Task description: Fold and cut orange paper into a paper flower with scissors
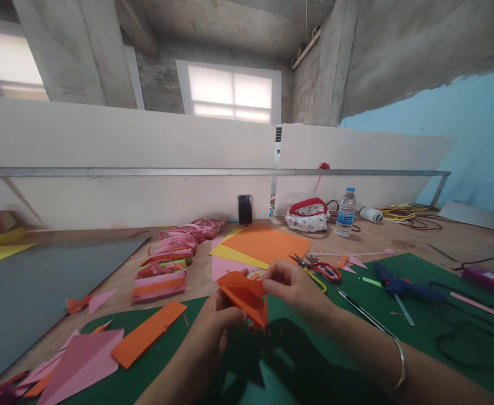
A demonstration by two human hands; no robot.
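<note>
A folded orange paper piece (243, 293) is held between both hands above the green cutting mat (419, 332). My left hand (218, 319) grips its lower left part from below. My right hand (294, 287) pinches its upper right edge with thumb and fingers; a bracelet sits on that wrist. Just beyond my right hand lie red-handled scissors (321, 268) and a yellow-handled pair partly hidden behind the hand.
Orange, yellow and pink sheets (263, 246) lie behind the hands, folded paper pieces (168, 261) to the left. An orange strip (148, 333) and pink scraps (82, 363) lie near left. A blue glue gun (398, 286), water bottle (346, 212), pouch (308, 215), phone (244, 209).
</note>
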